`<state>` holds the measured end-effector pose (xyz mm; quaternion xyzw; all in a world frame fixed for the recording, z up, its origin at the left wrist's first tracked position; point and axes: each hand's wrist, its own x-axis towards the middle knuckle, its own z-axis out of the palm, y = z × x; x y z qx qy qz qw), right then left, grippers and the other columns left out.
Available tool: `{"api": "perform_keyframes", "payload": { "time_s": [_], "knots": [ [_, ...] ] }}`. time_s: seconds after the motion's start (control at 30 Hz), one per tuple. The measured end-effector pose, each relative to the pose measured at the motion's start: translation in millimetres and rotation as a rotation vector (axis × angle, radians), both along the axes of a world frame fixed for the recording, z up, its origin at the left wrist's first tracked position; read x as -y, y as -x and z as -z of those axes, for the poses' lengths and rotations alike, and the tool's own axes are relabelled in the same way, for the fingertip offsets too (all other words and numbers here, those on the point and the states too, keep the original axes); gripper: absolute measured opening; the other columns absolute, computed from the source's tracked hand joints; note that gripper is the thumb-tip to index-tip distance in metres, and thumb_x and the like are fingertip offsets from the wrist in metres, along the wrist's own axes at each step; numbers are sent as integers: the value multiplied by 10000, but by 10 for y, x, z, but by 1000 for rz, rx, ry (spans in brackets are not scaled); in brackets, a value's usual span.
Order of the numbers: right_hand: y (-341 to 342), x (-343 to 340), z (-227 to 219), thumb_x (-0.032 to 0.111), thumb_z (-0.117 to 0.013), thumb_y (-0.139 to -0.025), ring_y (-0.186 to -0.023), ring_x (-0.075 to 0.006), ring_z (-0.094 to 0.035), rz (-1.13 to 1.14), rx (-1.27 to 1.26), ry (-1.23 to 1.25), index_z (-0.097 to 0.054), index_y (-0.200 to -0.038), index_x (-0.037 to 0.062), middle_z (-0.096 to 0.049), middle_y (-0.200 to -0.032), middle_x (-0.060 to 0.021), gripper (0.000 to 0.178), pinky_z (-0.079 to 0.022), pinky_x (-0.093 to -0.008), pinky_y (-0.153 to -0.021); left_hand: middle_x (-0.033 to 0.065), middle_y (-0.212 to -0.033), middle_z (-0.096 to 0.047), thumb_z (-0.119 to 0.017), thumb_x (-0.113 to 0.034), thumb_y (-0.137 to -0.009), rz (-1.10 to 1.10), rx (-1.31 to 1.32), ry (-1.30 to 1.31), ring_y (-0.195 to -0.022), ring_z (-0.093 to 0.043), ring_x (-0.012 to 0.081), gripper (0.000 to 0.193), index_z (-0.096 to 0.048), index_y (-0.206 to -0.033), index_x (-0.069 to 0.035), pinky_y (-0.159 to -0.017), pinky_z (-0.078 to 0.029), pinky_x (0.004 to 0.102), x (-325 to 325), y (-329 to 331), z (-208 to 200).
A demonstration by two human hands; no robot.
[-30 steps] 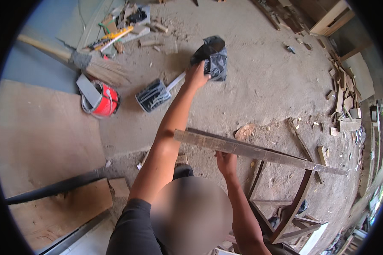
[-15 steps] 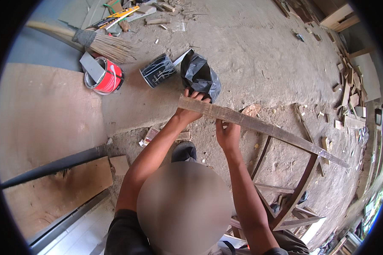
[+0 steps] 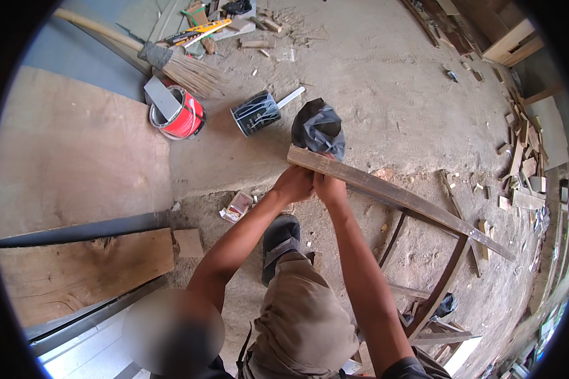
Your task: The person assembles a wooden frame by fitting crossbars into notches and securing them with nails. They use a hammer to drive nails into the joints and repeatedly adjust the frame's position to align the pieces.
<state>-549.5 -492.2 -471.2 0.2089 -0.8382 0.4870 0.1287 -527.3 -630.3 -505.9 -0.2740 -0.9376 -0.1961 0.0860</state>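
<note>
A long wooden beam (image 3: 392, 196) of a trestle-like frame slants across in front of me. Close together at its left end are my left hand (image 3: 294, 184) and my right hand (image 3: 330, 188), partly under the beam. The left hand's fingers curl inward against the right hand. Both look closed, but the beam hides most fingertips and whatever they hold. Directly beyond the beam's end sits a crumpled black plastic bag (image 3: 319, 126). A little skin shows between bag and beam; which hand it belongs to is unclear.
Left of the bag lies a paint-streaked black can (image 3: 256, 114) with a white stick. A red bucket (image 3: 188, 120) stands beside a broom (image 3: 183, 69). Farther back lies a yellow handsaw (image 3: 205, 30) among scraps. Plywood (image 3: 88, 151) is at left; wood offcuts (image 3: 521, 148) at right.
My left hand has left the bag's mouth and joined my right hand below the beam. The bag's opening has narrowed. The view has shifted, showing my knee and foot.
</note>
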Motion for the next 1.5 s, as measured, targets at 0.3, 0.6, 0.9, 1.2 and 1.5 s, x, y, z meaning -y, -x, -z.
{"api": "perform_keyframes", "payload": {
  "time_s": [0.3,0.6,0.9,1.2,1.5],
  "knots": [
    [297,-473,883,172,-661,-863,-1133,-567,-542,64,277,-496,-412,-1346,-146,-563,-1124,-359,629,-460,-571,-1005,228,-1096,-647,-658,-129,-878,-608,242,-213,-1044,-620,443,341,-601,-1181,18,-894,-518,496,158,507,341],
    [380,-118,368,110,-720,-818,-1130,-468,-542,294,114,-322,-521,-1192,-47,-574,-1166,-281,451,-423,-541,-971,238,-1310,-518,-806,-141,-738,-531,273,-168,-1122,-602,444,801,-394,-1423,-76,-852,-572,482,2,689,59],
    [1125,-72,563,86,-712,-829,-918,-436,-666,109,198,-71,-677,-1051,-12,-689,-976,-244,246,-523,-473,-781,230,-1306,-565,-739,-128,-798,-372,377,-83,-1166,-594,421,799,-358,-1499,-89,-907,-543,499,222,1201,169],
    [1294,-144,1098,318,-741,-846,-893,-443,-674,71,225,-404,-682,-960,-42,-687,-909,-287,383,-542,-495,-798,124,-1494,-469,-758,-182,-769,-359,459,23,-1228,-585,361,577,-550,-1304,-121,-980,-519,477,374,1347,575],
    [1335,-38,1314,399,-702,-876,-881,-440,-670,187,123,-276,-733,-905,31,-702,-921,-239,370,-541,-495,-784,143,-1461,-499,-742,-182,-766,-380,427,-95,-1260,-556,345,562,-580,-1301,-126,-1005,-506,458,347,1339,652]
  ]
}}
